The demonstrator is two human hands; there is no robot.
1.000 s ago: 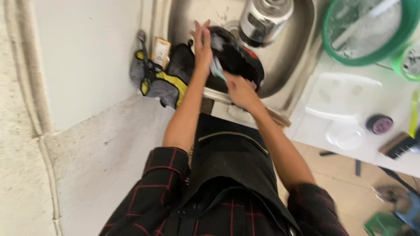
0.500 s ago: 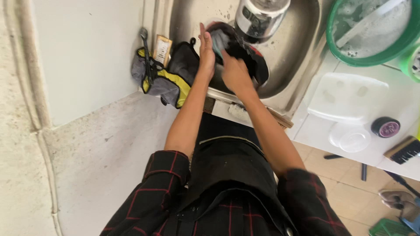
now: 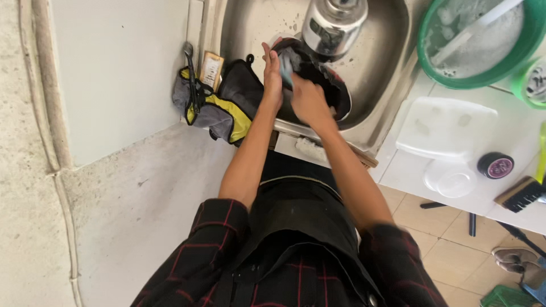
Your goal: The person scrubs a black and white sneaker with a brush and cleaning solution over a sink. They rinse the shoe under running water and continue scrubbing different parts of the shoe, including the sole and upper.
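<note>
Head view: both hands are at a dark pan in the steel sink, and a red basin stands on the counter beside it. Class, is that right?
Not quite. In the head view the basin is green, not red. Both the left hand and right hand are at the dark pan in the steel sink.

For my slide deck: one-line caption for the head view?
Left hand steadies a dark pan in the steel sink while right hand presses inside.

Two bare forearms are extended forward and slightly inward from dark plaid sleeves pushed up to the elbows. The left hand (image 3: 272, 74) is held upright, fingers straight and pressed together, palm turned toward the other hand. The right hand (image 3: 309, 101) is curled, knuckles upward, set just beside the left.
</note>
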